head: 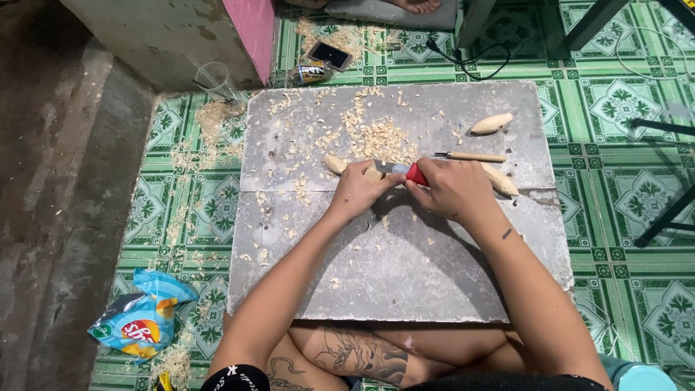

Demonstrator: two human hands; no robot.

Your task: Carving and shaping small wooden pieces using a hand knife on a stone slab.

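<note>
The pale carved wooden piece [335, 164] is mostly hidden under the left hand [356, 190], which is closed around it. The right hand [450, 190] grips a red-handled knife [405, 171], blade barely visible between the hands. The grey stone slab [405, 282] lies bare nearer the body; wood shavings [376, 137] pile just beyond the hands.

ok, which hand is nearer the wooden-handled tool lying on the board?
Right. The right hand sits just below the wooden-handled tool, gripping a red-handled knife. The left hand is farther left, on the wood piece.
</note>
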